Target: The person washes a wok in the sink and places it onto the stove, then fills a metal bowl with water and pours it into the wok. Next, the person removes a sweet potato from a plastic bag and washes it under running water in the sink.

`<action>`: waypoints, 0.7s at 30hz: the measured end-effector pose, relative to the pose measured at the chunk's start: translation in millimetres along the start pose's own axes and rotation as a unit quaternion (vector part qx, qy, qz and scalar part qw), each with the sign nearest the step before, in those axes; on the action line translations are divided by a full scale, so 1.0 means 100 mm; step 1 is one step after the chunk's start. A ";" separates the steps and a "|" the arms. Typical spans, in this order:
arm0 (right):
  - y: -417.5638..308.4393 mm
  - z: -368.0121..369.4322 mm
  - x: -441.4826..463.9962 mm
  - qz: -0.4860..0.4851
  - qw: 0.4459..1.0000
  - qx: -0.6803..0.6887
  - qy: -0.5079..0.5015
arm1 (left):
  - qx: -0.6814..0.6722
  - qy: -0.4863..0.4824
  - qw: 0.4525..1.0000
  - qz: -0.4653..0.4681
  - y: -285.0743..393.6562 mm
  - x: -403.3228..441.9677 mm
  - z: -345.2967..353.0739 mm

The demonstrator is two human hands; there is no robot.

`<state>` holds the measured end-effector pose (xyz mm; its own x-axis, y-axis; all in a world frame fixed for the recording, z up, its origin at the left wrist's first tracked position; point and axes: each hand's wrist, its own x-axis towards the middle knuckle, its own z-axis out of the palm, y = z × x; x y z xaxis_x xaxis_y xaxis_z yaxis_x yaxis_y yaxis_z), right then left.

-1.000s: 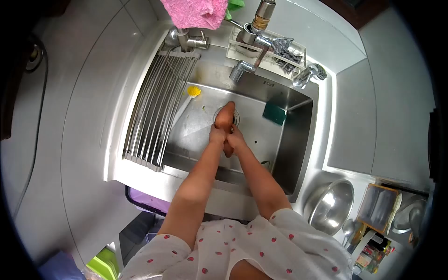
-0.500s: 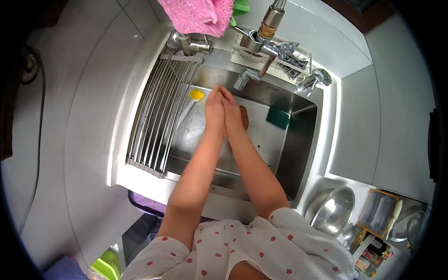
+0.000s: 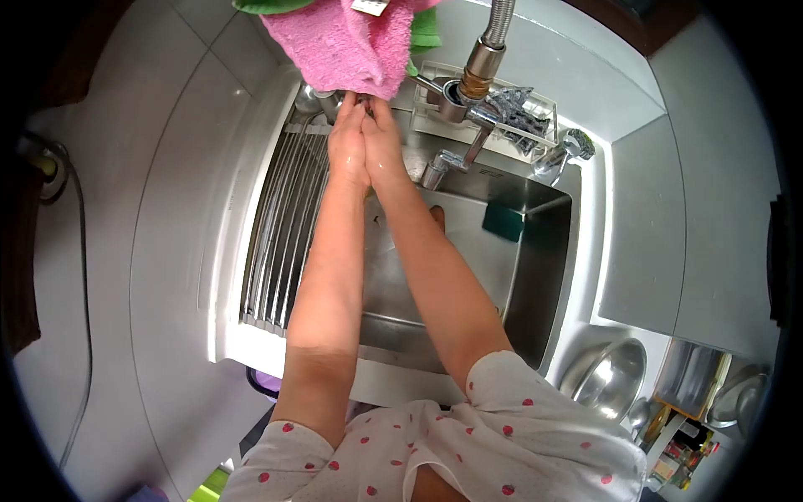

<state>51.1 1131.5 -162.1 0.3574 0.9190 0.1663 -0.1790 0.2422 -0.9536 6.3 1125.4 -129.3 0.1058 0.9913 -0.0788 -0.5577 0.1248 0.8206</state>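
Note:
My left hand point(image 3: 347, 146) and my right hand point(image 3: 382, 144) are side by side and touching, over the far left part of the sink point(image 3: 443, 284). Both look wet. Their fingers stretch up to the lower edge of a hanging pink towel point(image 3: 355, 50), and the tips are partly hidden at its hem. I cannot tell whether they press on the cloth. Right of my hands stands a metal faucet point(image 3: 456, 105) with its spout point(image 3: 435, 170) pointing down into the basin.
A metal roll-up rack point(image 3: 284, 226) covers the sink's left side. A dark green scouring pad point(image 3: 503, 221) lies in the basin. Behind the faucet is a white caddy point(image 3: 548, 109) holding a dark crumpled cloth. A steel bowl point(image 3: 615, 381) stands at the lower right.
Both hands have moved from above the basin, up and left to the pink towel's lower edge. The yellow-headed brush is now hidden behind my arms. The view has shifted slightly.

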 end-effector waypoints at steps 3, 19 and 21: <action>0.11 -0.01 0.01 -0.027 0.999 0.026 -0.003 | 0.009 0.007 1.000 -0.002 -0.02 0.01 0.02; 0.36 -0.50 -1.17 0.275 0.853 0.406 0.181 | 0.042 0.063 0.992 -0.099 -0.74 -0.59 -0.24; 0.25 -0.69 -1.30 0.364 0.820 0.378 0.230 | -0.048 0.143 0.970 -0.190 -1.02 -0.89 -0.36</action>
<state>63.3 996.4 -224.8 0.1810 0.7336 -0.6550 -0.9527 -0.0344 -0.3018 24.2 1025.7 -226.1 0.0942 0.8424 -0.5305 -0.5989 0.4737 0.6458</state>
